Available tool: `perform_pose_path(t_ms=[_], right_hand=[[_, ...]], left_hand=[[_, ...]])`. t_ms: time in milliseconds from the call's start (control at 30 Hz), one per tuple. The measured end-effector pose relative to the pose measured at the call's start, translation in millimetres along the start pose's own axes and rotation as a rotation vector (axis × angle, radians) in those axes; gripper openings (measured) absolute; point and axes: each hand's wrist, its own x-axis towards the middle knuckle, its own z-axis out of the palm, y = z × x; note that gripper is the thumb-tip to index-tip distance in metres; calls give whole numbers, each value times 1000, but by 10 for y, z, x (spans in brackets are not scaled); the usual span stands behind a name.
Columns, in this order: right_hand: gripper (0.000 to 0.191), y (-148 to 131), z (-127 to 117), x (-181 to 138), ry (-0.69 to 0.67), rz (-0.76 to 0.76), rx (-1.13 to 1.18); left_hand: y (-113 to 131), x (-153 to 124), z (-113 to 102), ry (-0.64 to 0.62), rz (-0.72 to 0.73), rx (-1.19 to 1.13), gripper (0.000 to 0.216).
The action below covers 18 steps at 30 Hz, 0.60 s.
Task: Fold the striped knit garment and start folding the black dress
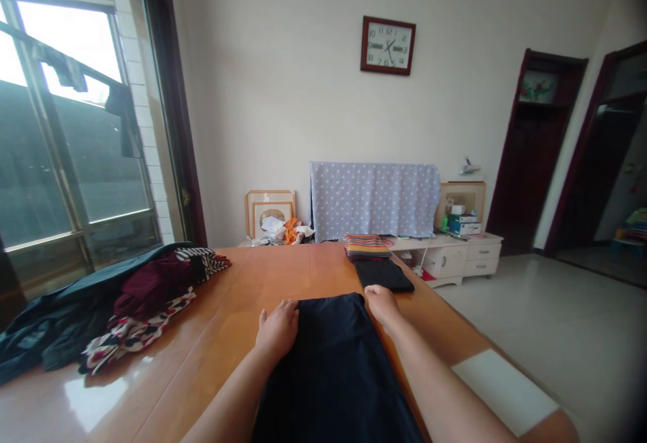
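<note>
A dark navy garment (333, 375) lies flat and folded lengthwise on a glossy wooden table (212, 355), running away from me. My left hand (277, 330) rests flat on its left edge. My right hand (383, 305) sits at its far right corner, with the fingers curled over the edge. Just beyond that hand lies a folded black garment (384, 276), and behind it is a folded striped stack (368, 247). Neither hand touches these.
A heap of mixed clothes (126, 308) lies on the table's left side, below a window (75, 126). Beyond the far edge stand a polka-dot cloth (374, 201), a white low cabinet (449, 257), picture frames (269, 212) and loose papers. A tiled floor lies to the right.
</note>
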Motion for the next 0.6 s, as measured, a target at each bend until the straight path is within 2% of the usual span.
perform_pose_path(t_ms=[200, 300, 400, 600], right_hand=[[22, 73, 215, 73, 15, -38, -105], [15, 117, 311, 107, 43, -104, -156], [7, 152, 376, 149, 67, -147, -99], [19, 283, 394, 217, 78, -100, 30]], left_hand=[[-106, 42, 189, 1, -10, 53, 47], [-140, 39, 206, -1, -2, 69, 49], [-164, 49, 197, -9, -6, 85, 49], [-184, 68, 193, -7, -16, 104, 51]])
